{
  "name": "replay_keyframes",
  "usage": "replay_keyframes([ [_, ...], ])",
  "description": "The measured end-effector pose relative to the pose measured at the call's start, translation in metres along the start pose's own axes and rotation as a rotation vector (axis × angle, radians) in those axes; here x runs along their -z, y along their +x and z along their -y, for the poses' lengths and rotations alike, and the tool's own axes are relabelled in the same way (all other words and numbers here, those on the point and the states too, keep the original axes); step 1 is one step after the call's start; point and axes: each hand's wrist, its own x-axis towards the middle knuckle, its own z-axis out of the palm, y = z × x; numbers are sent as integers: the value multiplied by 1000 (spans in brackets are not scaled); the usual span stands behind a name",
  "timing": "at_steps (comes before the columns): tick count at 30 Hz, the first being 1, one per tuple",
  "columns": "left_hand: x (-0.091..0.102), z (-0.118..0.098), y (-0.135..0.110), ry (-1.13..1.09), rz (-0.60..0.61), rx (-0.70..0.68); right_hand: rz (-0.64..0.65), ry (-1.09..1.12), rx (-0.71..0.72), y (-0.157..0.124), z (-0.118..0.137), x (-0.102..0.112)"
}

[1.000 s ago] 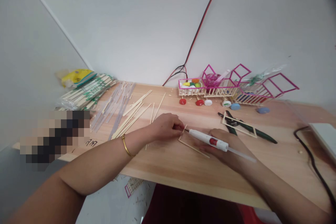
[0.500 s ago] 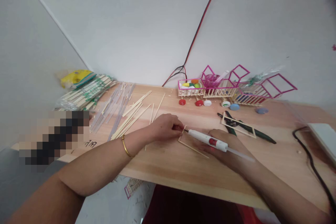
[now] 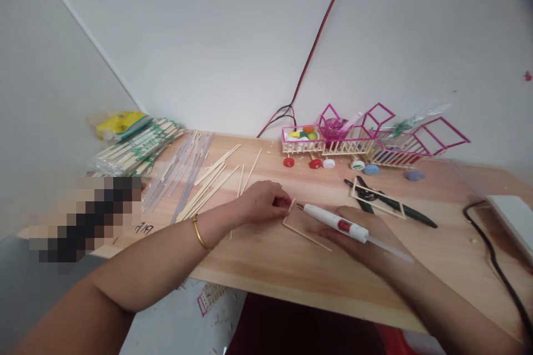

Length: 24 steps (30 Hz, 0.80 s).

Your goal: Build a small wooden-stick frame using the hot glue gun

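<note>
My left hand [image 3: 263,201] rests on the wooden table [image 3: 270,266] with its fingers pinched on the corner of thin wooden sticks [image 3: 303,231] that form an L shape. My right hand [image 3: 361,236] is closed round a white pen-shaped glue gun [image 3: 336,223] with a red button and a clear glue stick out the back. Its tip points left at the stick corner, a short gap away. A gold bangle sits on my left wrist.
Loose sticks [image 3: 212,180] and packets of sticks [image 3: 135,147] lie at the left. Pink-and-wood stick carts [image 3: 353,141] with bottle-cap wheels stand at the back. A small stick frame [image 3: 378,198] lies over dark-handled pliers [image 3: 400,208]. A black cable [image 3: 495,255] runs at the right.
The glue gun has drawn back a little to the right, away from the stick corner. My left hand has stayed in place.
</note>
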Motion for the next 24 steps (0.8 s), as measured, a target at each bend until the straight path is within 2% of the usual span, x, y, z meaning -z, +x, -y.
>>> replay_keyframes([
  [3, -1, -1, 0, -20, -19, 44, -57, 15, -74, -3, -1, 5],
  [6, -2, -1, -1, -35, -42, 79, -46, 60, -76, -4, 2, 7],
  [9, -2, -1, -1, -44, -38, 63, -26, 110, -53, -4, 6, 6],
  [13, -2, 0, 0, -51, -41, 56, -11, 109, -112, -3, 6, 1],
  [24, -2, 0, 0, -34, -20, 42, -45, 140, -109, 3, 5, -3],
])
